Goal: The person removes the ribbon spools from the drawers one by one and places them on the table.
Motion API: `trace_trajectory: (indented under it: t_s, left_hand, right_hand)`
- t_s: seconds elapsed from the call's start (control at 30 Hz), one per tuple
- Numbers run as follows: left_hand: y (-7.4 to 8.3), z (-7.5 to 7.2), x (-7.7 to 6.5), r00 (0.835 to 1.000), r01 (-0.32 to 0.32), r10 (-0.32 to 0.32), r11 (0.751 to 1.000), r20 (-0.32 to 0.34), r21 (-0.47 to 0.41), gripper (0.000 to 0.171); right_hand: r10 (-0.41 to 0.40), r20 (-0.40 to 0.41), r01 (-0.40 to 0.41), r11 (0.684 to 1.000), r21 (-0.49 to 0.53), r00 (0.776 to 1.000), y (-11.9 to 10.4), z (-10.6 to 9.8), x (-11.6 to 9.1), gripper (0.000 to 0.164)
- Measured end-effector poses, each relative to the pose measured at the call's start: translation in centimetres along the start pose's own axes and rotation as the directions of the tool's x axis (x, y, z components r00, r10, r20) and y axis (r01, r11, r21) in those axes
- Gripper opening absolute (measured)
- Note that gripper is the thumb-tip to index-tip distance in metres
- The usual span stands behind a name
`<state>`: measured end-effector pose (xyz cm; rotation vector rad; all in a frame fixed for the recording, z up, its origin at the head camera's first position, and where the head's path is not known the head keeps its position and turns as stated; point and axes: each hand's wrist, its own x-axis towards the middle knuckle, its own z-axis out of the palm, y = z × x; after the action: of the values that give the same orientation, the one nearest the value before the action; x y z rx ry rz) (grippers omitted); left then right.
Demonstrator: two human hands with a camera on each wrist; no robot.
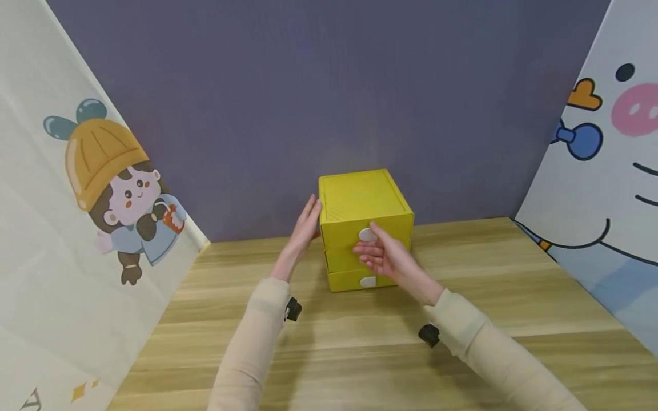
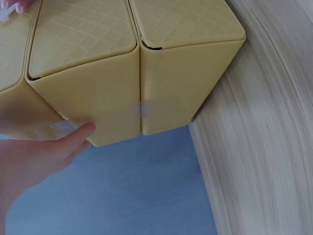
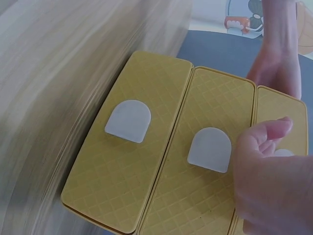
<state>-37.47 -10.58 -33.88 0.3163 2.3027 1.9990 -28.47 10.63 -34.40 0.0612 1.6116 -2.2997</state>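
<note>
A yellow box with stacked drawers [image 1: 366, 197] stands on the table, its quilted fronts bearing white rounded tabs. My left hand [image 1: 306, 221] lies along the box's left side with straight fingers. In the left wrist view, fingertips [image 2: 88, 128] rest at the side wall, near a strip of clear tape [image 2: 63, 126]. My right hand [image 1: 388, 254] is in front of the top drawer, thumb beside its white tab [image 1: 367, 234] and other fingers loosely bent below. The right wrist view shows that hand [image 3: 274, 181] partly covering the top tab [image 3: 283, 152]; the middle tab [image 3: 210, 149] and bottom tab [image 3: 128, 121] show fully.
The wood-grain table [image 1: 349, 354] extends around the box. Behind it rises a dark blue-grey wall [image 1: 329, 103]. Printed cartoon panels stand at the left [image 1: 46, 240] and right [image 1: 545, 188]. Black wrist devices [image 1: 293, 309] hang under both forearms.
</note>
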Motion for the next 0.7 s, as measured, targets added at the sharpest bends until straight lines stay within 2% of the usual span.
trace_trajectory:
  t_s: [0.33,0.7]
  left_hand:
    - [-0.05,0.27,0.15,0.999,-0.029,0.029,0.999,0.016,-0.034,0.067]
    - [0.15,0.19,0.20,0.999,-0.019,0.020,0.999,0.038,-0.046,0.067]
  right_hand:
    - [-0.026,-0.012,0.026,1.000,0.012,1.000,0.02,0.09,0.31,0.048]
    - [-0.030,-0.047,0.030,1.000,-0.001,0.998,0.03,0.14,0.15,0.047]
